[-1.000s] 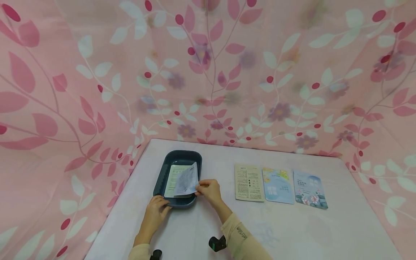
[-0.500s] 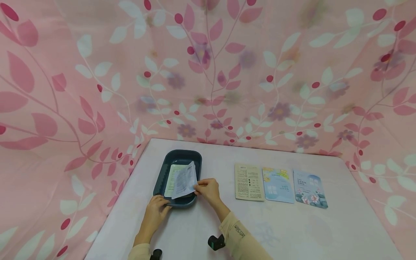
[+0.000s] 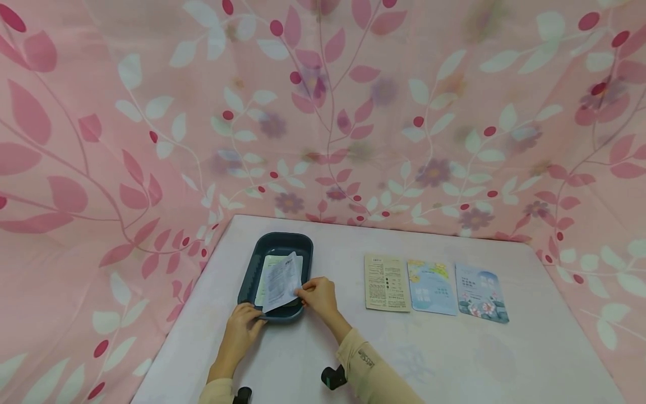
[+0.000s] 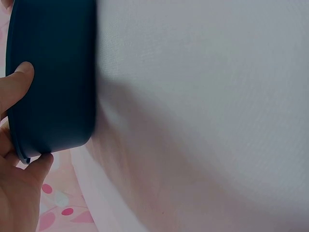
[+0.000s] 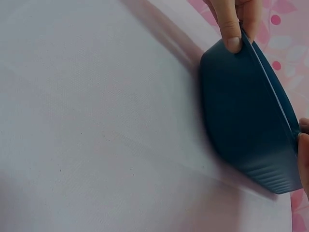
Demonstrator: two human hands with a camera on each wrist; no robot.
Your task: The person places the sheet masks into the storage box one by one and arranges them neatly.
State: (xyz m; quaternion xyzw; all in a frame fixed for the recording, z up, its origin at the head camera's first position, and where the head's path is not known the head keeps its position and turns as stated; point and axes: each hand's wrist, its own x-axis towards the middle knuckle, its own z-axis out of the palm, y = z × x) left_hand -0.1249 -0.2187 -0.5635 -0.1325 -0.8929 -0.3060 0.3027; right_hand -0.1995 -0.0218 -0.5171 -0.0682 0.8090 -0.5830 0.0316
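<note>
A dark blue plastic tray (image 3: 247,280) with rounded corners sits on the left part of the table. My left hand (image 3: 241,331) grips its near left corner, thumb against the outer wall (image 4: 58,72) in the left wrist view. Pinched by its right edge, a pale blue-white flat printed packet (image 3: 281,283) slants inside the tray, held by my right hand (image 3: 319,297). Beneath it lies a pale green printed packet (image 3: 271,261), partly covered. In the right wrist view only a little of my right hand (image 5: 304,154) shows at the tray's rim.
Right of the tray, three flat packets lie in a row: a beige one with dense print (image 3: 387,283), a light blue one with yellow flowers (image 3: 432,289) and a blue one with pink flowers (image 3: 481,292). A pink floral curtain (image 3: 353,140) stands behind the white table (image 3: 545,336).
My right hand has moved a little left, shifting the pale printed packet leftward and toward the near end of the tray. The left hand keeps its place on the corner.
</note>
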